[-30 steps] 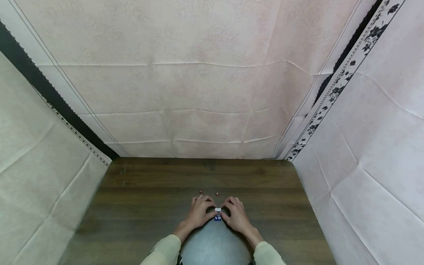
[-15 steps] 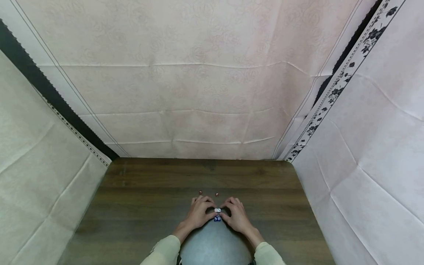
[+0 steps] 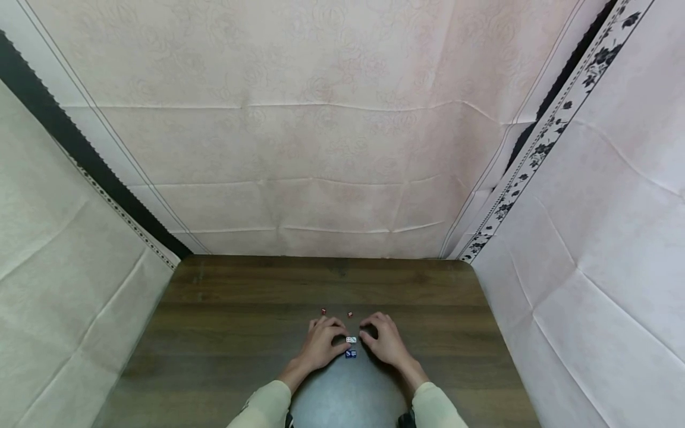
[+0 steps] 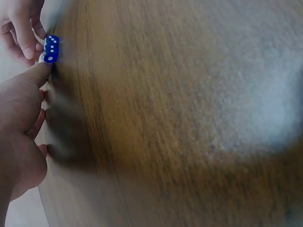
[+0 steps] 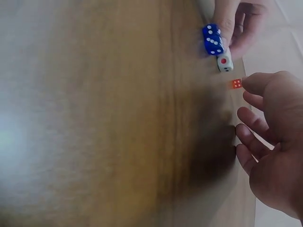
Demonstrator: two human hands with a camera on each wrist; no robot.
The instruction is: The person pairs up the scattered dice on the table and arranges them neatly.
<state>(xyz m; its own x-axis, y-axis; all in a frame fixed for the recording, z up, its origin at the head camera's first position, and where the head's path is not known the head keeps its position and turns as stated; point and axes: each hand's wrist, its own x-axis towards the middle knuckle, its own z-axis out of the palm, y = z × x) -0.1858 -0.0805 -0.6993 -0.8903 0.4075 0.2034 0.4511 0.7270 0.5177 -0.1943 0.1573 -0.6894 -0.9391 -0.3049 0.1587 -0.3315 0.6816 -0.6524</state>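
Two white dice (image 3: 351,340) sit side by side on the wooden table, just beyond a pair of blue dice (image 3: 350,354). My left hand (image 3: 321,345) holds the left end of the white pair between thumb and index finger. The right hand (image 3: 387,341) is a little to the right of the dice, fingers loosely bent, nothing in it. In the right wrist view, the blue dice (image 5: 213,39) partly hide the white pair, and one white die (image 5: 225,62) shows. The left wrist view has the blue dice (image 4: 51,48) hiding most of the white ones.
Two small red dice (image 3: 323,311), one farther right (image 3: 350,314), lie beyond the hands. The table (image 3: 241,333) has pale cloth hangings (image 3: 321,148) behind it and at both sides. A rounded grey shape (image 3: 350,395) fills the bottom middle.
My right hand has let go of the white dice and drawn back slightly to the right. The left hand stays in place at the white pair.
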